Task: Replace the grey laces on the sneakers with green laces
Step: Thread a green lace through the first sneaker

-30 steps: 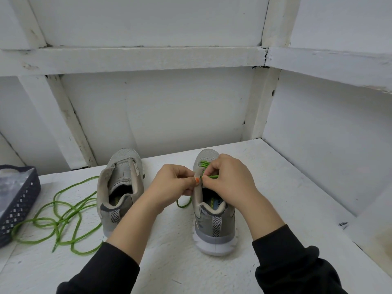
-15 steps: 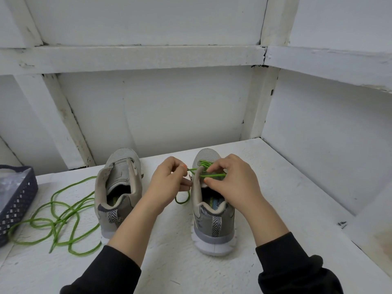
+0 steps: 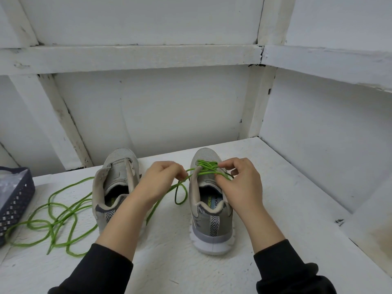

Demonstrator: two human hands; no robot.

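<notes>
Two grey sneakers stand heel-toward-me on a white table (image 3: 169,262). The right sneaker (image 3: 210,211) has a green lace (image 3: 206,166) threaded across its eyelets. My left hand (image 3: 157,183) pinches one strand of that lace just left of the shoe, and a loop hangs below it. My right hand (image 3: 239,183) pinches the lace over the shoe's tongue. The left sneaker (image 3: 115,183) has no lace, its tongue exposed. A second green lace (image 3: 57,219) lies loose in coils on the table to its left.
A dark blue mesh basket (image 3: 14,200) holding something in clear plastic stands at the left edge. White panelled walls close in behind and to the right of the table.
My hands have drawn apart: the left hand has pulled its strand out to the left, and the right hand has shifted rightward over the tongue. The lace loop beside the shoe has grown.
</notes>
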